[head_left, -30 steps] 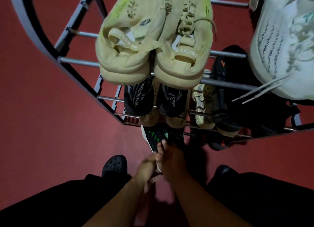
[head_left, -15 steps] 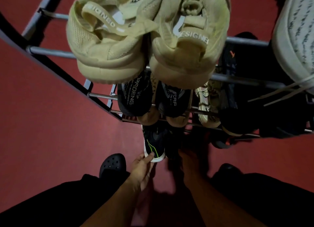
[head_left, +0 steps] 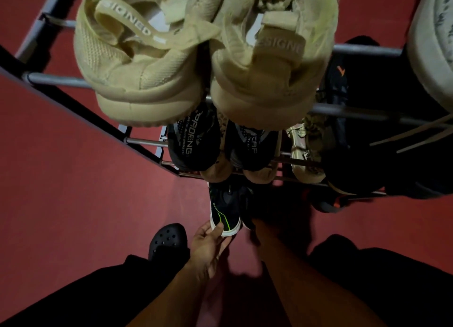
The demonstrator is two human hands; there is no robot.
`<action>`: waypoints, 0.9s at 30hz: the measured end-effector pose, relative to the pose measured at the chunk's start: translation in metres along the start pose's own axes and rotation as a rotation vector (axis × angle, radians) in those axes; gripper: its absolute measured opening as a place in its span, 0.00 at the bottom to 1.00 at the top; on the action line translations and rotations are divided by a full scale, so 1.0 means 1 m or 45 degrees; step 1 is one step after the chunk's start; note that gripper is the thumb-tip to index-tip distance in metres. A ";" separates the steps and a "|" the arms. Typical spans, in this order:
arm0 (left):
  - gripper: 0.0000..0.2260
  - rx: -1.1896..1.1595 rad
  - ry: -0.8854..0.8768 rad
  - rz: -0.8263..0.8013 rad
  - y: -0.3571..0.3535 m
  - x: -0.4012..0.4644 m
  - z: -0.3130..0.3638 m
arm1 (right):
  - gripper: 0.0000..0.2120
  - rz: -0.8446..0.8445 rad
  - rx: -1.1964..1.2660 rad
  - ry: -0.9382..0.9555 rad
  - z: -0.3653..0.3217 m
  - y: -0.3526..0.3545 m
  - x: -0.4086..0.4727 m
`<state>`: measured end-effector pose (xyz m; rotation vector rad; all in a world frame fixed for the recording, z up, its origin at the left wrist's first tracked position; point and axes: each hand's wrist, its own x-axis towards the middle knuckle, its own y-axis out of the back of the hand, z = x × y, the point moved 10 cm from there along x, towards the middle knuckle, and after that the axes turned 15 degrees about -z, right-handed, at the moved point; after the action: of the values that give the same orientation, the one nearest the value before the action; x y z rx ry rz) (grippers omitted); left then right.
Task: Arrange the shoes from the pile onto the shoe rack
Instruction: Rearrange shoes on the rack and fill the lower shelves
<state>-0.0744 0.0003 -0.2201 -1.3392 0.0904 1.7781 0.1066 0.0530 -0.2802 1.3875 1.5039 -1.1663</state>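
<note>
Fingers of our left hand (head_left: pixel 208 243) cupped the black sneaker's (head_left: pixel 224 211) heel; our right hand's (head_left: pixel 259 228) grip was too dark to tell.

Red floor and dark clothing

A dull red floor (head_left: pixel 73 204) was seen spread across the view; a black perforated clog (head_left: pixel 168 238) was set on it at lower left, and black trouser legs (head_left: pixel 382 285) were seen along the bottom edge.
</note>
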 end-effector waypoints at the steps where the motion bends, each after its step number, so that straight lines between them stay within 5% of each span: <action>1: 0.13 -0.004 -0.008 0.028 0.003 0.001 0.001 | 0.23 -0.029 -0.004 0.001 0.000 -0.002 0.001; 11: 0.14 -0.054 -0.021 0.014 -0.004 0.014 0.019 | 0.06 -0.274 0.172 0.047 0.007 -0.038 -0.008; 16: 0.13 -0.038 -0.043 -0.027 -0.007 0.017 0.027 | 0.30 -0.369 0.576 0.092 0.008 -0.058 0.001; 20: 0.14 -0.088 -0.074 -0.028 -0.011 0.021 0.033 | 0.08 -0.296 0.914 0.093 -0.002 -0.055 -0.015; 27: 0.15 -0.079 -0.122 0.022 -0.021 0.033 0.042 | 0.04 -0.111 0.295 0.454 -0.040 -0.013 -0.029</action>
<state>-0.0922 0.0548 -0.2204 -1.2978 -0.0063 1.8703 0.0985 0.0827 -0.2398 1.7753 1.7295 -1.2235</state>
